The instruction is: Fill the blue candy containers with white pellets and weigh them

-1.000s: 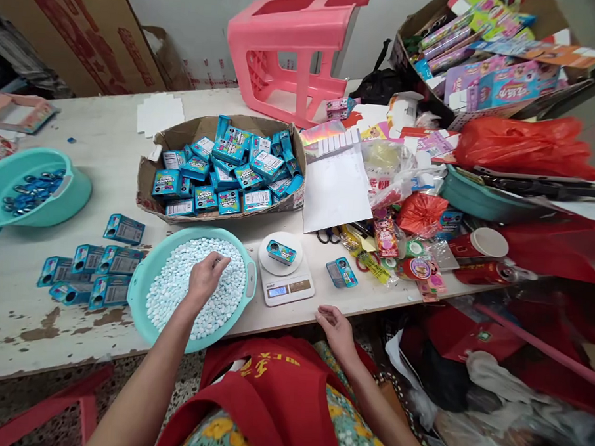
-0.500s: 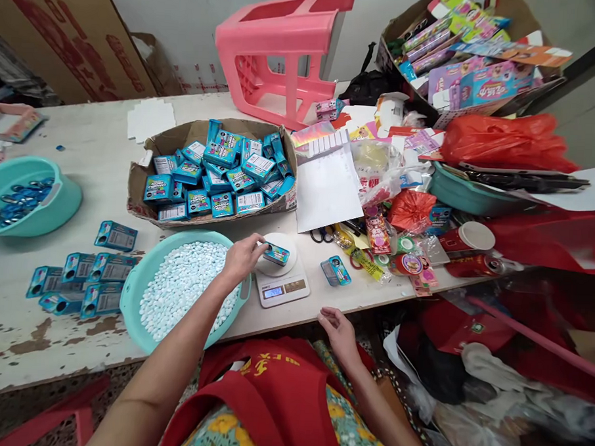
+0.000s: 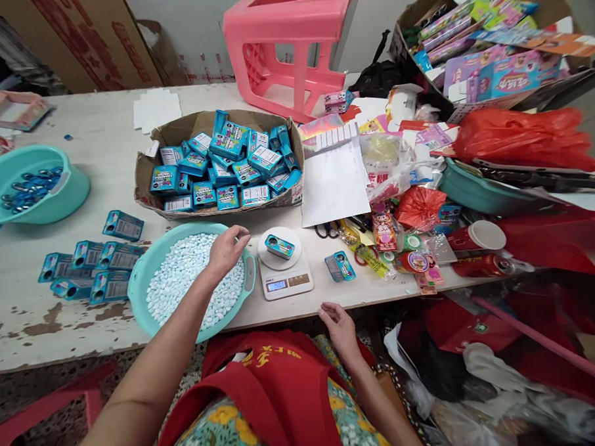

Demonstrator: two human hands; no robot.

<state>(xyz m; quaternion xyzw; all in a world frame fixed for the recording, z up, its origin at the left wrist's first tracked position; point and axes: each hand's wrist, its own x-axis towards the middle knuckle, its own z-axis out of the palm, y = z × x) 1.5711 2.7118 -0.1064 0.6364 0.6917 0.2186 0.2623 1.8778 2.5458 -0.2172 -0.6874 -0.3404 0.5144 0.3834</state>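
Observation:
My left hand (image 3: 228, 251) hovers over the right part of a turquoise basin (image 3: 139, 301) of small pale candies (image 3: 176, 280). Its fingers are curled together, and anything inside them is hidden. Just right of it stands a white kitchen scale (image 3: 285, 289) with a lit display. One small blue tin (image 3: 279, 246) with a dark opening lies on the scale's round plate, touched by neither hand. My right hand (image 3: 339, 323) rests at the table's front edge, empty, its fingers loosely bent and apart. Another blue tin (image 3: 340, 266) lies on the table above it.
A cardboard box (image 3: 189, 210) of blue packs stands behind the basin. Several blue tins (image 3: 110, 284) lie left, near a second turquoise basin (image 3: 72, 197) of shiny blue pieces. Scissors (image 3: 327, 229), a paper cup (image 3: 479, 236) and wrappers crowd the right; a pink stool (image 3: 290, 48) lies behind.
My left hand has moved left, away from the tin on the scale to above the candy basin. The tin stays on the plate. My right hand is nearly unmoved; the view has shifted slightly.

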